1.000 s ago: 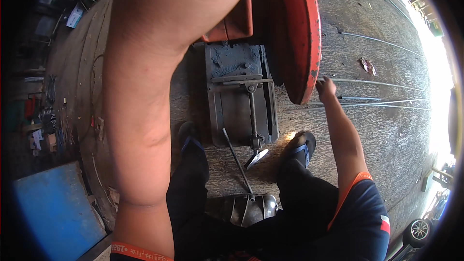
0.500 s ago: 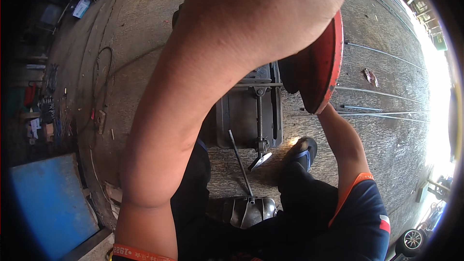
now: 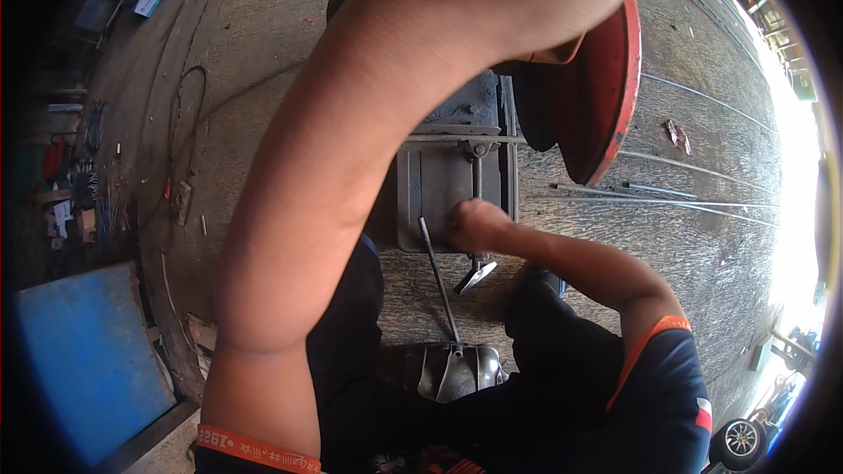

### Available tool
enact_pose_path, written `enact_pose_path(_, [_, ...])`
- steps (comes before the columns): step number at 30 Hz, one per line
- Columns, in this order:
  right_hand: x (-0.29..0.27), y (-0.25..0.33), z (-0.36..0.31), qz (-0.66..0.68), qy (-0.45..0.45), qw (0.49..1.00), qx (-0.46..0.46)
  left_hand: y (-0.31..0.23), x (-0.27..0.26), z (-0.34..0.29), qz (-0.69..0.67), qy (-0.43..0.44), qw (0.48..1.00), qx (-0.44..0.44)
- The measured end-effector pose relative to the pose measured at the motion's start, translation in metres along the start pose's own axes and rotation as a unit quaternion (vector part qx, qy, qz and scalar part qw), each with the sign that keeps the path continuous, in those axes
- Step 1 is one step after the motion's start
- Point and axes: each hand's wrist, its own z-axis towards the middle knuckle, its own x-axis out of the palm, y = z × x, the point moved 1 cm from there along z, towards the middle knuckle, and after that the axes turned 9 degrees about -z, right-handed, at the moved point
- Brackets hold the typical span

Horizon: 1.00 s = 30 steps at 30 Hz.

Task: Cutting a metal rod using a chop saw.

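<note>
A cut-off saw with a red round blade guard stands on the floor before me, its grey base flat beneath. My left hand reaches across to the saw's top by the guard; its fingers are hidden or past the upper edge. Over the base, my right hand is closed beside the threaded vise screw, slightly blurred; whatever it grips is hidden. A thin metal rod lies across the vise. The screw's end carries a flat silver crank piece.
A dark metal shell with an upright slanting rod sits between my legs. Several long thin rods lie on the floor at right. A blue panel is at lower left, a cable beyond it.
My right hand has come from behind the red guard down and left to the vise screw. The guard appears slightly higher and farther right, and my left arm has shifted slightly.
</note>
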Motion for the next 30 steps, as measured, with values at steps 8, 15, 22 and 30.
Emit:
enact_pose_path(8, [-0.02,-0.028,-0.004,-0.095,-0.017,0.995,-0.028,0.089,-0.037,-0.151,0.276,-0.37,0.886,0.045])
enact_pose_path(15, [0.016,-0.027,-0.021,0.464,-0.116,0.871,0.113,0.241,-0.03,-0.343,0.165,-0.377,0.782,-0.468])
enact_pose_path(22, [0.018,0.011,-0.017,0.324,-0.011,0.946,0.017,0.27,-0.047,-0.343,0.237,-0.236,0.811,-0.48])
enact_pose_path(30, [0.055,0.004,-0.012,0.34,-0.028,0.931,-0.129,0.216,-0.049,-0.345,-0.022,-0.303,0.888,-0.344])
